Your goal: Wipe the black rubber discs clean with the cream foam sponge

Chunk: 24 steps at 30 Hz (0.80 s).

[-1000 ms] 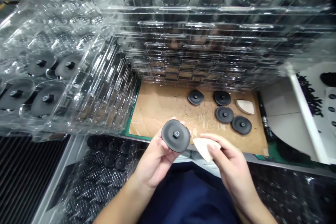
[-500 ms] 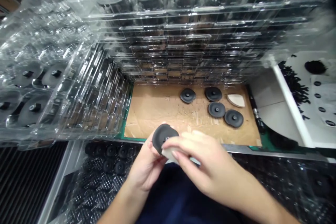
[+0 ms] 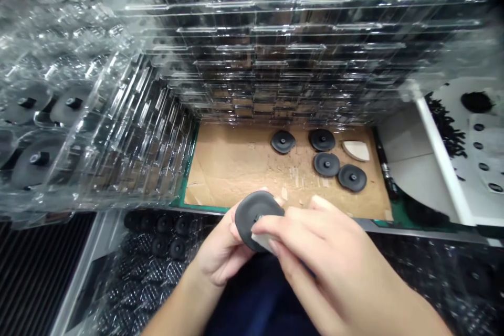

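My left hand (image 3: 222,247) grips a dark grey rounded disc (image 3: 252,212) with a small central stub, holding it tilted over the bench's front edge. In my right hand (image 3: 315,241), a pale wedge-shaped pad (image 3: 263,241) is pinched between thumb and forefinger. It touches the disc's face beside the stub. Beyond my hands, several like discs lie stub-up on the cardboard: one alone (image 3: 283,142), and a cluster on the right with a front disc (image 3: 352,177). A second pale wedge pad (image 3: 356,150) rests near that cluster.
Tall stacks of clear plastic trays (image 3: 275,52) holding discs stand at the back, with more trays (image 3: 129,131) at left. A white bin (image 3: 441,157) with small black parts is on the right. Below the cardboard (image 3: 228,168), trays of black parts (image 3: 153,268) sit near my lap.
The held disc has moved slightly right and down and shows more of its face. My right hand, still pinching the pad, has shifted right and down with it.
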Tool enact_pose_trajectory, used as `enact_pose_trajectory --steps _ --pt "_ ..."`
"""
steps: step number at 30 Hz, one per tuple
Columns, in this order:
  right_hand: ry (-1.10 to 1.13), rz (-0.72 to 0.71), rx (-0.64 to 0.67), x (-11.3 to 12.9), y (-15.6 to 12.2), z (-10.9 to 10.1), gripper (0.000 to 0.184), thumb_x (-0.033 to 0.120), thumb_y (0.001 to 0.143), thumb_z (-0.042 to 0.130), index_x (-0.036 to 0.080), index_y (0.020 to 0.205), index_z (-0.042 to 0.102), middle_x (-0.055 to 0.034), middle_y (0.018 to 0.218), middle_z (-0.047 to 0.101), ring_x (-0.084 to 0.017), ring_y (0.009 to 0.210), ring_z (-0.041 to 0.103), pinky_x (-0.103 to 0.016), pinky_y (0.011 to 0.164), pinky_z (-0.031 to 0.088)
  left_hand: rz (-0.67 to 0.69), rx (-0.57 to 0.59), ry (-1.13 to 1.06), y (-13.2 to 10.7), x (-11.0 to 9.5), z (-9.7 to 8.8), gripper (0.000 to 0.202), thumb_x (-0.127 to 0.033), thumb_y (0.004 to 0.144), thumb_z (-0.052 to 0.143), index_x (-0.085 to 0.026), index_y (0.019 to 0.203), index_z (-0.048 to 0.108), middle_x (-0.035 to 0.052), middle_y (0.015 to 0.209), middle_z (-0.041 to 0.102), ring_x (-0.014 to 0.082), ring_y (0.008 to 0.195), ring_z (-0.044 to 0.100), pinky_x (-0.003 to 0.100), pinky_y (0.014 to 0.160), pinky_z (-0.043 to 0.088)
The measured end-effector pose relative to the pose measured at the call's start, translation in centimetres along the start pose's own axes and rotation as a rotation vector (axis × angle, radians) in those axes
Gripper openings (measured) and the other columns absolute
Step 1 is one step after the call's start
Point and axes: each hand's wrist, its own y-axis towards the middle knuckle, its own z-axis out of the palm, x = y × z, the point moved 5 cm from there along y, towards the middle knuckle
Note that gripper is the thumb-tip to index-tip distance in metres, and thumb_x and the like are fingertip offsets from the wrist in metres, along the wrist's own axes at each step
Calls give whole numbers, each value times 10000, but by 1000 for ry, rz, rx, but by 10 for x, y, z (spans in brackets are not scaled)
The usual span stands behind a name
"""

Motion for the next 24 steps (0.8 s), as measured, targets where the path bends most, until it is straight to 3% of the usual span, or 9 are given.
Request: enact_pose_trajectory --steps 4,7,10,12,16,21,24 --pt "-81 36 6 -1 5 0 243 95 859 445 160 997 634 -5 758 655 -136 633 553 -297 706 364 42 48 -14 1 -6 1 458 -92 607 764 -172 1049 674 36 992 724 147 910 655 185 822 510" --pt "-168 -17 -123 -14 13 3 283 78 872 426 186 983 663 -11 714 622 -148 613 502 -301 619 321 37 55 -44 3 -6 -2 453 -73 638 744 -169 1073 661 24 959 727 139 885 652 198 825 507" --pt "-69 -5 -227 -42 20 8 300 99 904 432 232 1036 666 -13 801 653 -147 700 537 -293 662 355 53 98 -58 4 -9 -1 433 -159 660 768 -166 1079 659 42 995 719 172 916 654 230 830 505" --pt "-9 146 -242 -68 17 12 251 166 919 467 219 1077 654 -16 808 656 -139 697 548 -279 664 389 54 142 -88 2 -11 1 473 -268 620 806 -193 1067 671 55 1073 703 210 951 662 258 820 520" --pt "52 368 -152 -95 -9 27 249 276 922 478 220 1089 654 -32 849 668 -138 660 570 -261 624 442 44 159 -147 0 -16 0 498 -335 572 820 -239 1043 689 41 1121 693 224 969 672 272 795 551" --pt "206 442 2 -93 -42 70 241 282 905 480 238 1032 680 -28 815 692 -156 709 635 -253 634 504 24 178 -179 2 -14 -6 541 -362 562 818 -232 1068 678 52 1154 687 227 1001 666 263 777 568" --pt "203 483 -4 -100 -46 77 247 291 891 493 217 1034 681 -41 852 718 -166 689 652 -271 617 520 12 196 -184 3 -13 -6 562 -372 561 816 -228 1085 671 56 1157 689 234 1011 665 268 780 571"
